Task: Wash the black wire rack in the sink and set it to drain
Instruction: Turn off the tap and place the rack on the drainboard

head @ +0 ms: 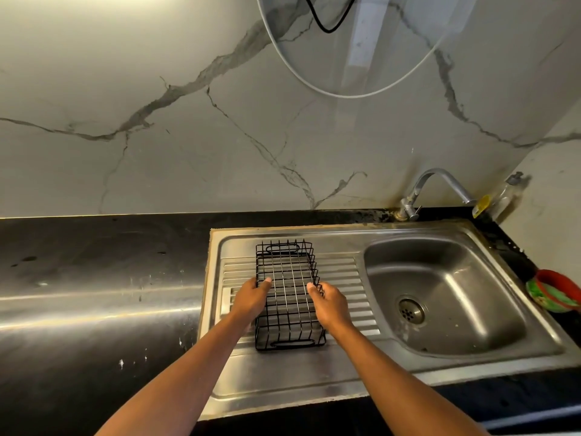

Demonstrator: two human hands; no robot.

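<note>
While the black wire rack [287, 297] lies bottom-up on the ribbed draining board [345, 278] just beside the sink [471, 262] basin, the left hand [251, 298] and right hand [330, 305] each grip one long side, thumbs over the top wires. No water runs from the tap [440, 180] and no suds show; whether washing is done or still ahead cannot be told, though the dry-looking basin suggests everything remains
</note>
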